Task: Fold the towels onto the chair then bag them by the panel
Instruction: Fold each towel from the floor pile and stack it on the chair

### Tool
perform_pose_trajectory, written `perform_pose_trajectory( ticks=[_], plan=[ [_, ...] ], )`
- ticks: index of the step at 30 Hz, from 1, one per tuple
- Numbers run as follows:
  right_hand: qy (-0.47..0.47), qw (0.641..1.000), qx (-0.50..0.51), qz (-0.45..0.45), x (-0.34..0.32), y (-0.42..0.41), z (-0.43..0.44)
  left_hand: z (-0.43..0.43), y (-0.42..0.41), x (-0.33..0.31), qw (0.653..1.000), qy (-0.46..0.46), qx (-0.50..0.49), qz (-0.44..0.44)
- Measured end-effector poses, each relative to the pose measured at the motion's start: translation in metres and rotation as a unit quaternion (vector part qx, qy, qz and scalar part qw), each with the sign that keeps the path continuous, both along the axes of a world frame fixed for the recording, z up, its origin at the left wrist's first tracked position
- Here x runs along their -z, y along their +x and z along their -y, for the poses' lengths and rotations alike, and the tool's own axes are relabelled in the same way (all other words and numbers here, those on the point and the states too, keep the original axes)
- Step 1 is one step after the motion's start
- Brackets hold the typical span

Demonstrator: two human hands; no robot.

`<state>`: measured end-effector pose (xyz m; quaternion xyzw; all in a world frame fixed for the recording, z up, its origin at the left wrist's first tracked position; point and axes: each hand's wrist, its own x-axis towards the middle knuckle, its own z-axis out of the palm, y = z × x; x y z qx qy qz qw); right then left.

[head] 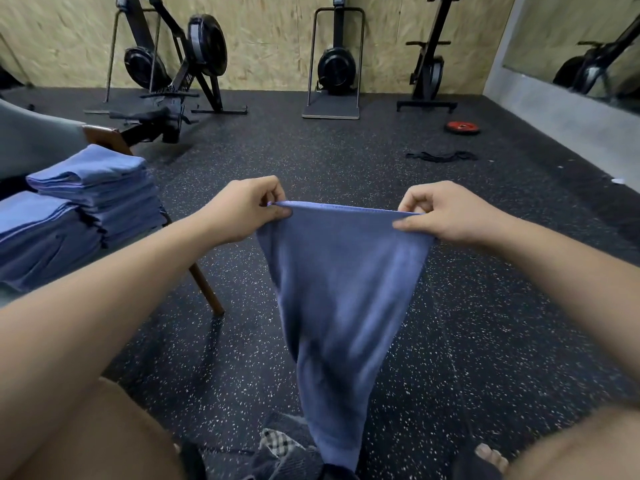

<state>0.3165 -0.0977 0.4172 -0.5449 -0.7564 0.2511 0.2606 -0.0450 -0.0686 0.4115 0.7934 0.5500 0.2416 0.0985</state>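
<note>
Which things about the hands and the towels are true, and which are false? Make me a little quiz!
1. The left hand and the right hand both pinch the top edge of a blue towel. True.
2. The blue towel lies flat on the floor. False: it hangs down from the two hands.
3. Folded towels are stacked on the chair at the left. True.
4. The red weight plate sits on the chair. False: it lies on the floor, far off to the right.
</note>
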Motion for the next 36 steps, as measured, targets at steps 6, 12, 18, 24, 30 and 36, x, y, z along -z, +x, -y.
perform_pose_trajectory(
  ticks=[6, 12, 18, 24, 30, 36],
  plan=[
    [0.023, 0.999, 0.013, -0.022, -0.008, 0.013, -0.003, -0.007, -0.018, -0.003, 0.999, -0.009, -0.048, 0.017],
    [0.052, 0.995, 0.066, -0.055, -0.004, 0.025, -0.008, -0.01, -0.033, -0.003, 0.993, -0.024, -0.064, 0.1],
    [0.07, 0.984, 0.117, -0.115, -0.006, 0.021, -0.008, -0.006, -0.025, -0.006, 0.954, -0.047, -0.052, 0.292],
    [0.053, 0.962, 0.147, -0.225, -0.013, 0.007, -0.001, -0.005, -0.013, -0.008, 0.936, -0.033, -0.066, 0.345],
    [-0.031, 0.95, 0.094, -0.297, -0.021, -0.03, 0.021, 0.017, 0.025, -0.009, 0.932, -0.083, -0.019, 0.352],
    [-0.087, 0.951, 0.039, -0.295, -0.024, -0.058, 0.041, 0.04, 0.056, -0.012, 0.934, -0.107, 0.028, 0.339]
  ],
)
